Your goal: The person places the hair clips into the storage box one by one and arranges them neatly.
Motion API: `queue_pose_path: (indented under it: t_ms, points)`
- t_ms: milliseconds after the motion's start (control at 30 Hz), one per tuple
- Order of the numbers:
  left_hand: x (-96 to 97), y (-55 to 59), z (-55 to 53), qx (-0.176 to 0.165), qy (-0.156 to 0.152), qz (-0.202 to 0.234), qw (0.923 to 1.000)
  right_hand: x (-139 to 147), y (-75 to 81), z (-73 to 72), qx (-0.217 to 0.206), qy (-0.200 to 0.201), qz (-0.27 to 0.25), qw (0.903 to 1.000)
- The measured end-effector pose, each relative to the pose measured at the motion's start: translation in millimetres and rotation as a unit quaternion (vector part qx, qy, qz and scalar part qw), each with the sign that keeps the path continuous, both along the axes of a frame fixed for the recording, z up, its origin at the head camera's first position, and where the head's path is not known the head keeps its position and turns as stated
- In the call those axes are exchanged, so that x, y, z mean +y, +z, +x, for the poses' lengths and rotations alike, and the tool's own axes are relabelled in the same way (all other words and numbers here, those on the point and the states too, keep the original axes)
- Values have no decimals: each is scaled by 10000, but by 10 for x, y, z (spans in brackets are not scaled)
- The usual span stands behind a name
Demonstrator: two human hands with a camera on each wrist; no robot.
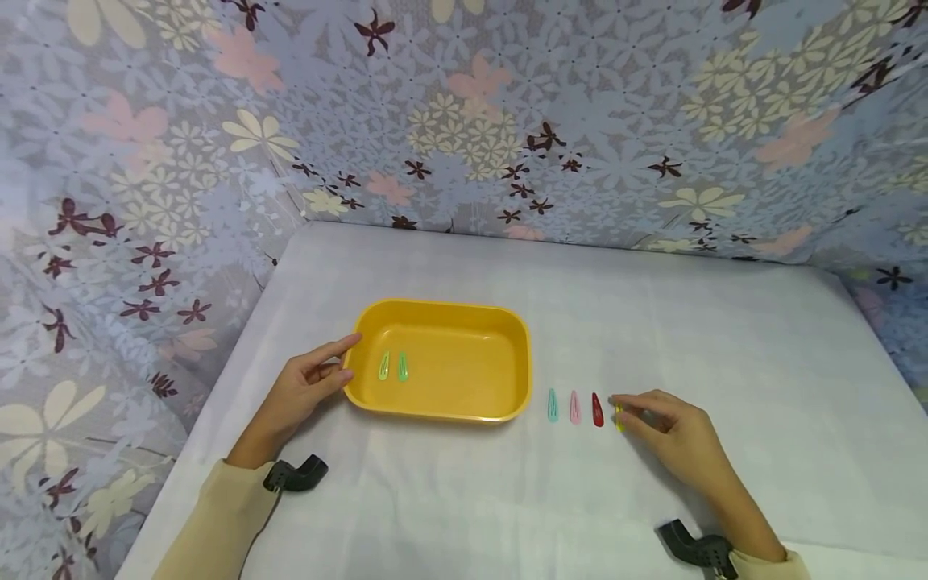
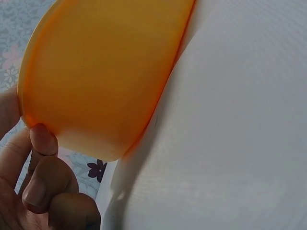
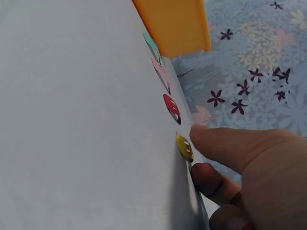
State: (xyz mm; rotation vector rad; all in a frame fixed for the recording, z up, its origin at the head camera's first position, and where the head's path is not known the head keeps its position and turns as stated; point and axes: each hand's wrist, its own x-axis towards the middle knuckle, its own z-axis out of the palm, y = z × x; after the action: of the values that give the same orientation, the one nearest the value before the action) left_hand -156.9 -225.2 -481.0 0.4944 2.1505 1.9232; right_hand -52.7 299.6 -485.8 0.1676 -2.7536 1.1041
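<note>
My left hand (image 1: 300,391) holds the left end of a yellow tray (image 1: 435,417), its index finger and thumb at the rim. Two green snap hair clips, a yellowish-green one (image 1: 384,366) and a brighter one (image 1: 403,366), lie inside. To the right of the tray, a teal hair clip (image 1: 553,405), a pink hair clip (image 1: 575,408) and a red hair clip (image 1: 598,409) lie in a row. A yellow hair clip (image 3: 184,147) ends the row. Around it my right hand (image 1: 674,435) has its thumb and index finger apart; a firm grip does not show.
White cloth (image 1: 471,499) covers the table. A floral fabric (image 1: 507,121) hangs behind and along the left side. Black camera mounts (image 1: 296,474) sit on both wrists.
</note>
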Motion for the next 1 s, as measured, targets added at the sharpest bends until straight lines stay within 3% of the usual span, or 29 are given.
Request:
queue_pose_path:
  t_ms: [533,1000]
  points:
    - [6,-4,-14,3,-21,54,10000,-66,15,12,506,82,581,9970]
    - [12,26,17,-71,-24,165,9998,-59,-13,5,374,-198,223,9989]
